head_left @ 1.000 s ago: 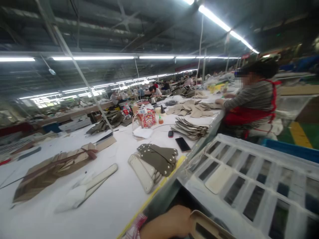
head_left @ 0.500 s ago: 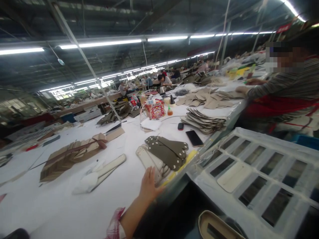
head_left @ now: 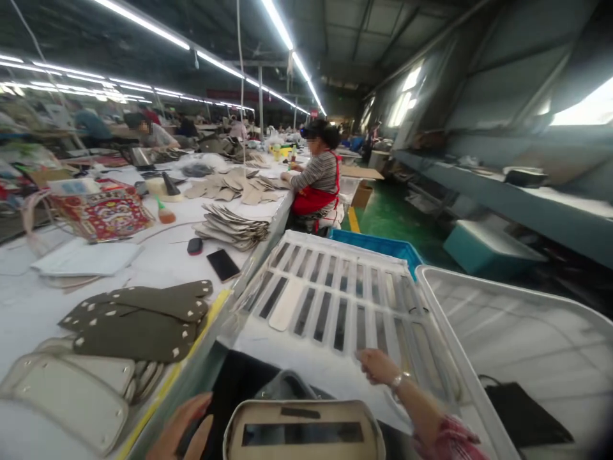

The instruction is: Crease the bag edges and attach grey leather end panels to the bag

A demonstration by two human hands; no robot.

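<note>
Long fluorescent ceiling tubes [head_left: 287, 38] glare white; windows [head_left: 582, 108] at right blow out. Wide-angle distortion bends the edges, and corners blur.

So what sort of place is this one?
Most likely a bag or leather-goods factory floor. Long white worktables run under rows of strip lights, stacked with cut olive panels and cream panels. A worker in a red apron sits further along, with others behind.
</note>
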